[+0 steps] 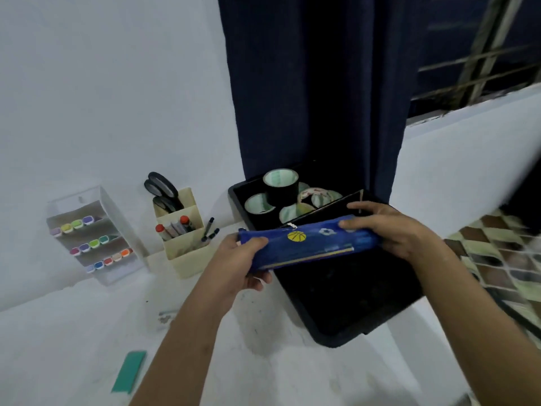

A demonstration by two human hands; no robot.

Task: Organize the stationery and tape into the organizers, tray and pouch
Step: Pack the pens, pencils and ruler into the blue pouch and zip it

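A blue pouch with a yellow basketball print is held level above the black tray. My left hand grips its left end, thumb on top. My right hand grips its right end. The tray's far compartment holds several tape rolls; its near compartment looks bare. A cream organizer left of the tray holds scissors and markers. A clear tiered organizer farther left carries rows of coloured markers.
A green flat object lies on the white surface near the front left. A dark blue curtain hangs behind the tray. A tiled floor shows past the surface's right edge. A white wall rises at the back.
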